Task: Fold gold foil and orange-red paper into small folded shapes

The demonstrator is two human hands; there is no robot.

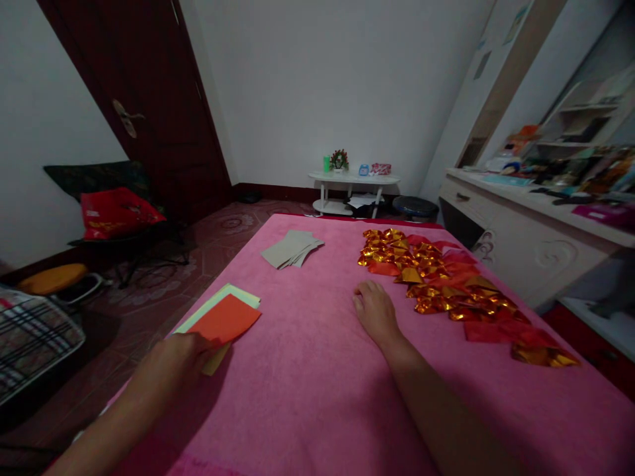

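Observation:
My left hand (178, 354) pinches the near corner of an orange-red paper sheet (225, 318) that lies on top of a small stack of pale green and yellow sheets (221, 295) at the left edge of the pink cloth (307, 370). My right hand (376, 312) rests on the cloth with its fingers curled down, holding nothing. It lies just left of a long heap of folded gold and red foil pieces (446, 284). A fanned pile of grey-beige paper sheets (292, 249) lies farther back.
A white dresser (516, 231) crowded with items runs along the right. A small white side table (353, 188) stands at the far wall, with a dark stool (415, 207) beside it. On the left are a dark chair with a red cushion (116, 211), a dark door (149, 99) and a plaid fabric (34, 337).

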